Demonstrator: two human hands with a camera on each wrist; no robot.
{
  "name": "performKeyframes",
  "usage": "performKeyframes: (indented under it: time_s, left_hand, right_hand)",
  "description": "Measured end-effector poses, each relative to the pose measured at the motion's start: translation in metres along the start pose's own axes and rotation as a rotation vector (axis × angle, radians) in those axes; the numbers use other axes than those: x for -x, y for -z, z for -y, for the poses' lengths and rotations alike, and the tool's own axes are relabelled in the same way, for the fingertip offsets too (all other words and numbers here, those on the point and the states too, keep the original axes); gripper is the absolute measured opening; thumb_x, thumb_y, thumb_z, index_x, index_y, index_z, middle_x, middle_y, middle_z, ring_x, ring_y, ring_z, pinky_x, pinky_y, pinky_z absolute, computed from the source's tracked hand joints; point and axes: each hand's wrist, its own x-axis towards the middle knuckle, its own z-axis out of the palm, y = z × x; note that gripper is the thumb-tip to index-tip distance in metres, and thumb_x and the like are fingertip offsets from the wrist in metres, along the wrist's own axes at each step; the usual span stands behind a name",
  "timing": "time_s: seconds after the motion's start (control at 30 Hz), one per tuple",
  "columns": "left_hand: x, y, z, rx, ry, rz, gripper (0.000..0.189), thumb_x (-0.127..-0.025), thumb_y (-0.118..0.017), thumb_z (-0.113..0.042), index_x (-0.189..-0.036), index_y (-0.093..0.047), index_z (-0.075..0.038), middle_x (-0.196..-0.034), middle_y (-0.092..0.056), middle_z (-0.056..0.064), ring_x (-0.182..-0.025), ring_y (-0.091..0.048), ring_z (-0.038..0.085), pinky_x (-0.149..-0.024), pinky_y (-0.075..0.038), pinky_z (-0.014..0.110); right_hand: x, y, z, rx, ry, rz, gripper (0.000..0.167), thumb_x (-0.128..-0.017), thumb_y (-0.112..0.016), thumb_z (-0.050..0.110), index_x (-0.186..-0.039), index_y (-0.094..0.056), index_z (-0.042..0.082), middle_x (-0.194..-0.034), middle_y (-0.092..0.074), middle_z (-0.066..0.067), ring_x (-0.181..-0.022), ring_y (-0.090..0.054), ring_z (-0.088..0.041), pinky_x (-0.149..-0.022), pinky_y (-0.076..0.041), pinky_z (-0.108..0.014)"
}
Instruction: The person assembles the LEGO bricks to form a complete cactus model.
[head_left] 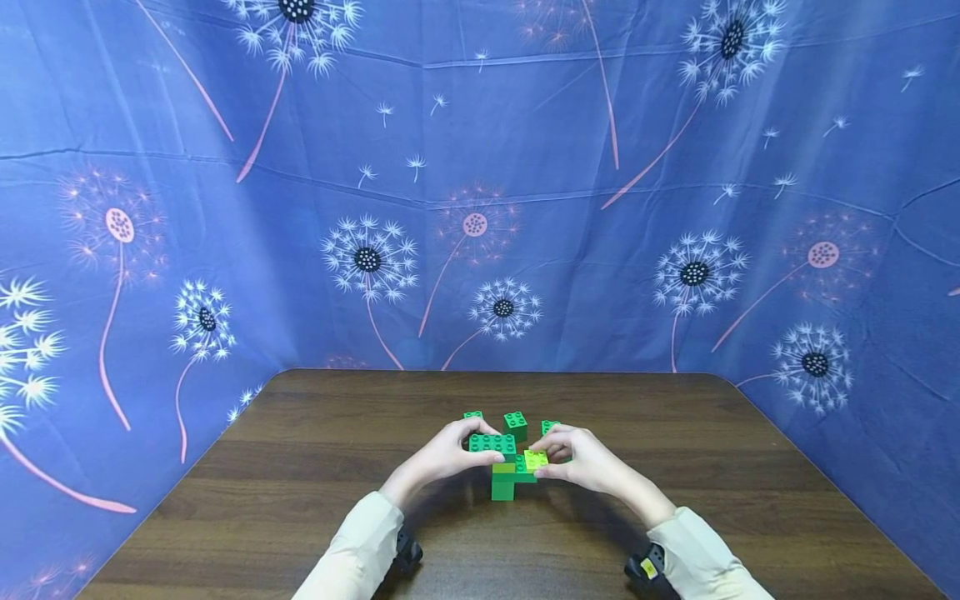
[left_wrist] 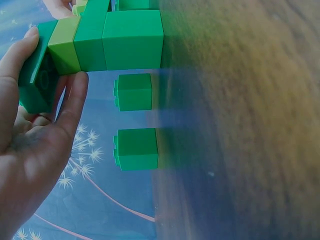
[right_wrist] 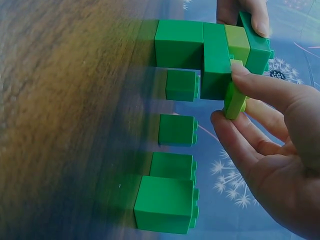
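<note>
Separate blocks (head_left: 515,425) stand behind the stack (head_left: 503,478) (on the table (head_left: 337,433)).

Right hand (left_wrist: 59,8) mostly beyond the left wrist view's top edge

A blue cloth backdrop (head_left: 570,250) is hanging behind the brown wood-grain tbl (head_left: 480,550) & wrapping round its L & R sides, w/ crease lines running approx. horiz. across it. White & pink dandelion prints (head_left: 367,260) are covering the cloth, incl. a few loose seeds. The tbl's far corners are curving softly, & light is leaving paler patches on the fabric.
</note>
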Motion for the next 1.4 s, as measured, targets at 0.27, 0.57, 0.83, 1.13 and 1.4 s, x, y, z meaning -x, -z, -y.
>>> performKeyframes:
  time_s: [0.27, 0.57, 0.83, 1.13, 1.4]
  left_hand:
    - [0.001, 0.0, 0.002, -0.002, -0.001, -0.005, 0.024, -0.085, -0.07, -0.019, -0.105, -0.064, -0.009, -0.096, -0.061, 0.002, -0.086, -0.053, 0.009, -0.076, -0.046, 0.024]
    - [-0.012, -0.006, 0.038, -0.01, -0.006, -0.003, 0.026, -0.083, -0.071, -0.033, -0.104, -0.064, -0.019, -0.097, -0.061, -0.004, -0.088, -0.055, 0.009, -0.078, -0.047, 0.025]
    - [-0.013, -0.007, 0.037, 0.002, -0.018, -0.004, 0.027, -0.083, -0.072, -0.03, -0.104, -0.064, -0.017, -0.095, -0.062, -0.002, -0.084, -0.056, 0.007, -0.075, -0.047, 0.024]
    - [-0.013, -0.007, 0.035, 0.012, -0.01, -0.007, 0.026, -0.082, -0.073, -0.029, -0.104, -0.065, -0.016, -0.096, -0.062, -0.001, -0.085, -0.055, 0.007, -0.076, -0.047, 0.023]
    - [-0.013, -0.006, 0.037, 0.013, 0.001, -0.001, 0.026, -0.082, -0.073, -0.032, -0.103, -0.064, -0.019, -0.095, -0.061, -0.003, -0.085, -0.055, 0.008, -0.075, -0.047, 0.024]
  right_hand:
    - [-0.001, 0.0, 0.0, -0.02, -0.036, 0.013, 0.032, -0.079, -0.075, 0.019, -0.107, -0.067, 0.005, -0.098, -0.06, -0.006, -0.087, -0.062, -0.013, -0.078, -0.054, -0.036]
    - [-0.001, 0.0, -0.004, -0.05, -0.036, 0.001, 0.035, -0.079, -0.076, 0.019, -0.108, -0.065, 0.002, -0.099, -0.067, -0.011, -0.084, -0.065, -0.016, -0.077, -0.054, -0.033]
    - [0.002, -0.002, -0.008, -0.017, 0.037, -0.026, 0.034, -0.08, -0.075, 0.022, -0.107, -0.066, 0.005, -0.098, -0.066, -0.007, -0.087, -0.063, -0.011, -0.079, -0.054, -0.033]
    - [0.001, 0.001, -0.007, 0.029, 0.068, -0.016, 0.039, -0.08, -0.074, 0.024, -0.11, -0.064, 0.001, -0.101, -0.065, -0.006, -0.088, -0.062, -0.012, -0.078, -0.054, -0.035]
    - [0.003, 0.007, -0.008, 0.043, 0.086, -0.049, 0.033, -0.082, -0.073, 0.022, -0.108, -0.065, 0.002, -0.101, -0.066, -0.011, -0.086, -0.065, -0.02, -0.076, -0.053, -0.031]
